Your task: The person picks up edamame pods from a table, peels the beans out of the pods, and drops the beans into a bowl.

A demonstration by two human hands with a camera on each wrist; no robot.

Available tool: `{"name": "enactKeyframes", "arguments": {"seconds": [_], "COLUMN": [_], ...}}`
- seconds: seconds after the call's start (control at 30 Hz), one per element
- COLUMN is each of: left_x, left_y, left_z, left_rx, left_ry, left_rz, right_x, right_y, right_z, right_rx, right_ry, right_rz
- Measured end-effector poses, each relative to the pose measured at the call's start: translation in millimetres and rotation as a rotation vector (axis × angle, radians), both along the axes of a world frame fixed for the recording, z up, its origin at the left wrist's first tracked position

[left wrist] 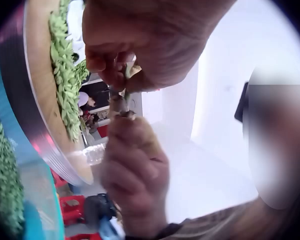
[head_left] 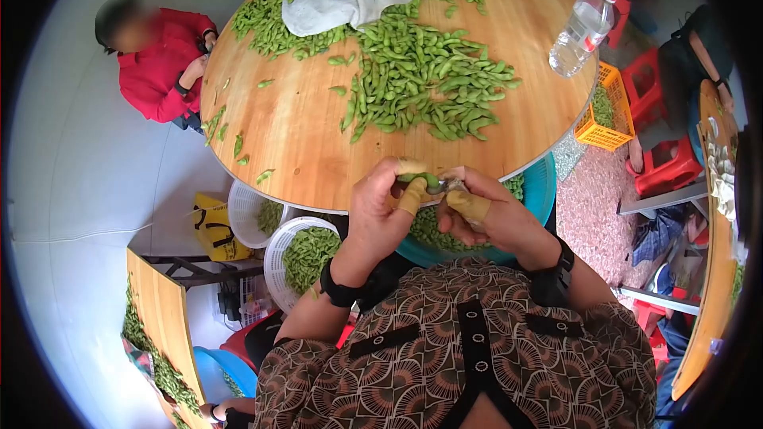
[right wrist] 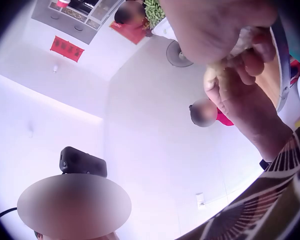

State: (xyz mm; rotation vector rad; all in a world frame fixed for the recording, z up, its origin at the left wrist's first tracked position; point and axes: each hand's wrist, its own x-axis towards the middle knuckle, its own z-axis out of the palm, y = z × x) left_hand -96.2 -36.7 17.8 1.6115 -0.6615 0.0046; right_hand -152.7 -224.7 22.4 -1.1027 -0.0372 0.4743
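Observation:
My left hand (head_left: 372, 213) pinches a green soybean pod (head_left: 419, 179) between thumb and forefinger, just off the table's near edge. Yellowish covers (head_left: 412, 195) wrap the thumb and forefinger. Facing it, my right hand (head_left: 509, 221) grips a small silvery metal tool (head_left: 439, 187) whose end meets the pod's tip; its exact kind I cannot tell. That thumb also wears a yellowish cover (head_left: 469, 205). In the left wrist view the right fist (left wrist: 135, 172) points the tool (left wrist: 122, 104) up at the left fingers. The right wrist view shows the fingertips of both hands close together.
A heap of pods (head_left: 421, 79) covers part of the round wooden table (head_left: 286, 139), beside a white cloth (head_left: 338, 4) and a water bottle (head_left: 576, 36). Below are a teal basin (head_left: 543, 191), white baskets (head_left: 274, 258) and a yellow crate (head_left: 616, 137). A person in red (head_left: 155, 67) sits left.

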Motion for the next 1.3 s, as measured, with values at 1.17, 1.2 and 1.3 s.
{"name": "enactKeyframes", "arguments": {"seconds": [1.17, 1.2, 1.3], "left_x": [-13.6, -15.9, -11.3], "left_y": [-9.5, -13.0, -8.7], "left_z": [-23.8, -19.5, -2.2], "left_rx": [-0.150, 0.093, 0.517], "left_ry": [0.465, -0.004, -0.634], "left_rz": [-0.200, 0.038, 0.177], "right_x": [0.4, 1.3, 2.1], "right_y": [-7.2, -7.1, -5.5], "right_z": [-25.6, -23.9, -20.6], "right_rx": [0.470, 0.368, 0.189], "right_ry": [0.281, 0.238, 0.209], "right_rz": [0.040, -0.011, -0.076]}}
